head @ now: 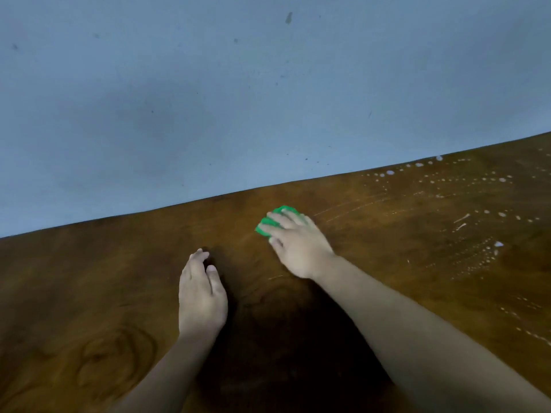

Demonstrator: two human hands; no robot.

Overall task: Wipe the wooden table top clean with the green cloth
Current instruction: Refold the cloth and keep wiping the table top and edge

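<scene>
The wooden table top (pixel 119 278) fills the lower half of the head view, dark brown with visible grain. My right hand (pixel 298 245) presses the green cloth (pixel 268 223) flat on the wood near the table's far edge; only the cloth's front and left side show past my fingers. My left hand (pixel 202 293) rests on the table to the left of it, fingers together and slightly curled, holding nothing. White droplets and streaks (pixel 477 216) are spread over the right part of the table top.
A blue-grey wall (pixel 238 84) with small dark marks rises directly behind the table's far edge. The table runs out of view to the left, right and bottom.
</scene>
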